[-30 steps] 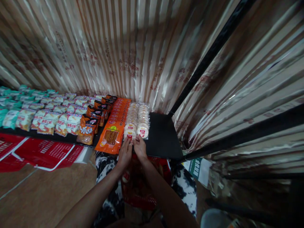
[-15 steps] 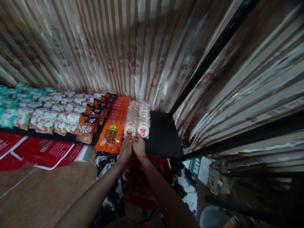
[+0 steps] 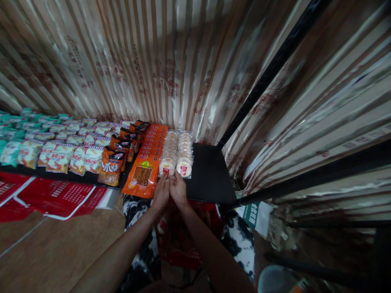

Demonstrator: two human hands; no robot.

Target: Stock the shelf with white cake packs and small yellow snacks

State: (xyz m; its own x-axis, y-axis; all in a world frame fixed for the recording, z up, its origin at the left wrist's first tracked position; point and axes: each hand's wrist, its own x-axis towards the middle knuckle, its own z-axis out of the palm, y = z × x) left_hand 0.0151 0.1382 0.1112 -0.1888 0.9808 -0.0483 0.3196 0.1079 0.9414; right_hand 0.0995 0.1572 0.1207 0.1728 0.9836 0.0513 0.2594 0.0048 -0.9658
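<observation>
— Both hands meet at the front edge of the black shelf point(image 3: 210, 179): the left hand point(image 3: 161, 193) and right hand point(image 3: 179, 190) side by side, fingertips on the near end of the clear packs of round cakes point(image 3: 177, 156).

— Gripping them?

— Fingers look curled on the front pack's edge, though I cannot tell for sure; it's dim there.

— Where do those packs lie?

— In two rows running from the front edge toward the back, just beside the orange packets point(image 3: 146, 165) on their left. Farther left are brown snack bags point(image 3: 111, 167), then white and teal ones point(image 3: 58, 156). Shelf's right end is bare black.
</observation>
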